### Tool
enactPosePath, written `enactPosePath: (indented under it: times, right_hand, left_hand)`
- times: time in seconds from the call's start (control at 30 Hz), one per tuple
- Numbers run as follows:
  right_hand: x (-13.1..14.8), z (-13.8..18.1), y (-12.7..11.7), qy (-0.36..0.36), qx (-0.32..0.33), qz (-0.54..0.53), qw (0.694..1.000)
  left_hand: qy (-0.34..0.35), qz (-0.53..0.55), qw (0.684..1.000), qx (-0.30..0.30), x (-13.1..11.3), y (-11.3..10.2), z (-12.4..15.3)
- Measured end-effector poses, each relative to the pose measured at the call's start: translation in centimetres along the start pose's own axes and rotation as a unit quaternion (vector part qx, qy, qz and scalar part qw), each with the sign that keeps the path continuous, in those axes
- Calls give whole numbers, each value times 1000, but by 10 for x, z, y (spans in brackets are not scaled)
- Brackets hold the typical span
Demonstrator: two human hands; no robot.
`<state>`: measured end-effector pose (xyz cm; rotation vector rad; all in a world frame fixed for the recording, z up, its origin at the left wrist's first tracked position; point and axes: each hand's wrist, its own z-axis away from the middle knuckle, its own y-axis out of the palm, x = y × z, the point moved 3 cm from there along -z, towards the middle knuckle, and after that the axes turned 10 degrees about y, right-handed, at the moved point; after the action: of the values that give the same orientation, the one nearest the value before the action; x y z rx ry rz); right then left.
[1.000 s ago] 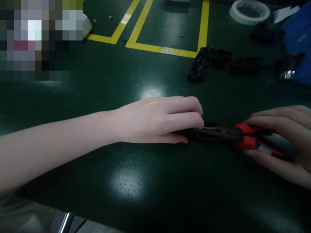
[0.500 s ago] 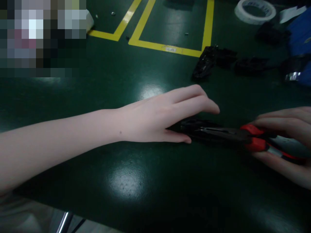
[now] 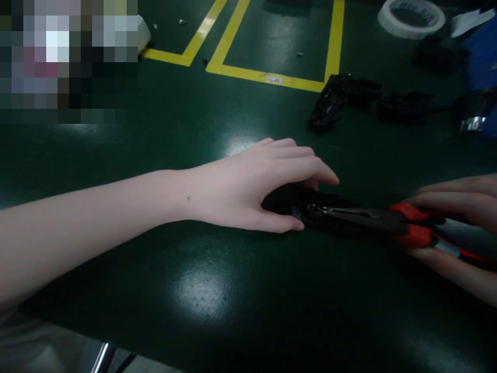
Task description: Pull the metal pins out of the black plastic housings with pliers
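Head view: the left hand (image 3: 248, 186) lies on the dark green table (image 3: 202, 290), forearm reaching in from the left edge. Its fingers are spread and arched over a small black part (image 3: 306, 204), the thumb tip resting on the table just beside the part's near side. The fingers cover the part from above; whether they press on it or merely cup it cannot be told, but the hand is not clenched.

The right hand (image 3: 462, 233) enters at the right edge and is wrapped around the red-and-black handles of a pair of long-nose pliers (image 3: 388, 223). The pliers lie low over the table, nose pointing left, the tip meeting the black part under the left hand. The nose appears closed on or against the part; the dim light hides the exact contact.

The part sits roughly mid-table, somewhat toward the right edge.

Toward the far edge, yellow tape lines (image 3: 267, 77) mark out rectangular bays. Right of them several black pieces (image 3: 330, 106) lie scattered in a loose row running toward the right edge. A roll of white tape (image 3: 411, 18) lies flat at the far right corner, with a blue object (image 3: 483, 57) beside it at the right edge.
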<state>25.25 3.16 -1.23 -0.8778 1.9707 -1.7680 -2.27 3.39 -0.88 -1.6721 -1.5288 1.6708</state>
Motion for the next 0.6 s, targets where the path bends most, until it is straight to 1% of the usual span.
enactPosePath:
  times: [0.13,0.23,0.4,0.6]
  right_hand:
    - [-1,-1,0,-15,-3,-4,1000]
    - [-1,-2,1,-12,1,-4,1000]
    - [2,-2,0,-18,-3,-12,1000]
    - [0,-2,-1,-3,-2,-9,1000]
  left_hand:
    - [8,7,1000,-5,-2,-1,-1]
    - [16,7,1000,-6,-3,-1,-1]
    - [23,-17,1000,7,-3,0,-1]
    - [38,-19,999,-2,-3,0,1]
